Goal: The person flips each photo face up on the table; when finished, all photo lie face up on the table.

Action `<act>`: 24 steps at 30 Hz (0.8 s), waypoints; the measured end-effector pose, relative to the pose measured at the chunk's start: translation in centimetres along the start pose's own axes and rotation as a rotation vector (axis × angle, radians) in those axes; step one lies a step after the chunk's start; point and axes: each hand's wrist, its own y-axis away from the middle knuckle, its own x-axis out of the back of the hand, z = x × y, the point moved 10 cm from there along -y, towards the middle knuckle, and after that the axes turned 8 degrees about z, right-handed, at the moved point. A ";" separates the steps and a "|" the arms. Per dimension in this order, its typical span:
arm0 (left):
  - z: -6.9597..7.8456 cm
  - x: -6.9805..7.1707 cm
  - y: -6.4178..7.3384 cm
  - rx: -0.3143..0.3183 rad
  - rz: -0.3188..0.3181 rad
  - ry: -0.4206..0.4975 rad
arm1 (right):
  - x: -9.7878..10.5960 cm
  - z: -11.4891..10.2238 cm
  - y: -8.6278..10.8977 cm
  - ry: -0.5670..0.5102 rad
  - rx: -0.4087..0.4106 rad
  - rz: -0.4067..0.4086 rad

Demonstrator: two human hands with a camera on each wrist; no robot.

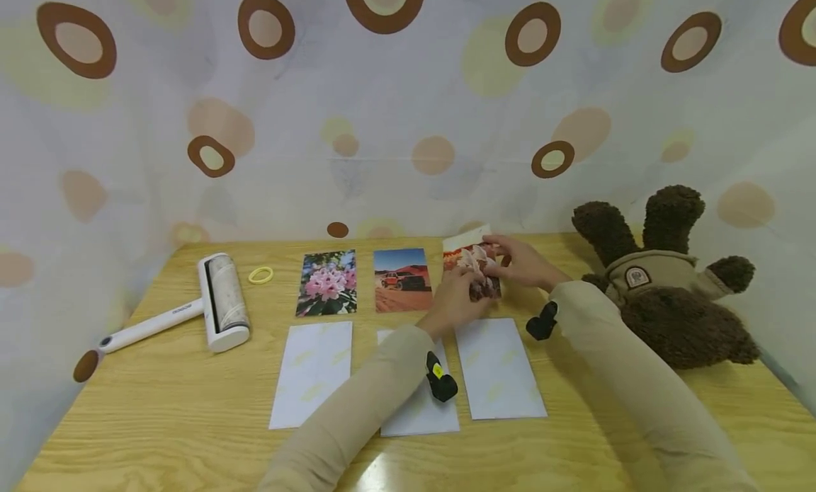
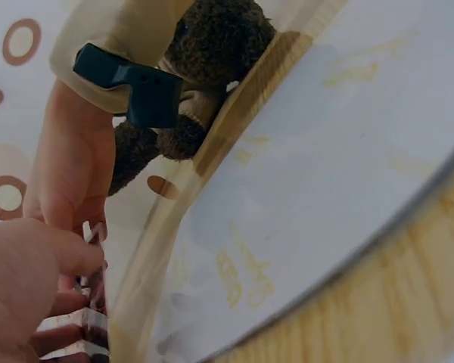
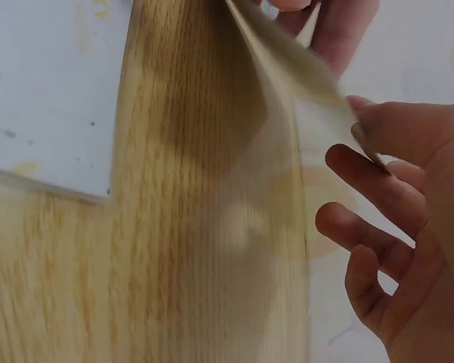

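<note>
Both hands are at a picture card [image 1: 481, 255] with a red and white print; a white strip runs along its top. My left hand [image 1: 460, 297] pinches the lower left part of the card, thumb in front and fingers behind. At the other side my right hand [image 1: 525, 262] grips the edge between thumb and forefinger, its other fingers loosely bent [image 3: 408, 219]. Seen from the right wrist, the card is raised off the wood and its back faces that camera. To its left lie a photo of a red off-road car [image 1: 403, 279] and a photo of pink flowers [image 1: 327, 283].
Three white sheets with faint yellow marks lie in a row nearer me: a left sheet [image 1: 311, 372], a middle one [image 1: 421, 414] partly under my left sleeve, and a right one [image 1: 500, 368]. A lint roller [image 1: 224, 301], a yellow ring [image 1: 261, 275] and a brown plush toy [image 1: 682, 315] flank them.
</note>
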 end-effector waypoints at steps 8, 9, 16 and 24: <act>-1.3 -0.3 0.6 0.099 -0.103 -0.165 | -0.7 0.5 -0.2 0.016 -0.017 -0.043; -1.5 -0.4 0.7 0.099 -0.116 -0.189 | -0.9 0.5 -0.3 0.021 -0.010 -0.044; -2.1 -0.5 0.9 0.081 -0.166 -0.268 | -1.8 1.0 -0.6 0.092 -0.002 -0.043; -2.4 -0.3 0.9 0.041 -0.174 -0.238 | -2.8 2.2 -0.8 0.089 -0.019 -0.110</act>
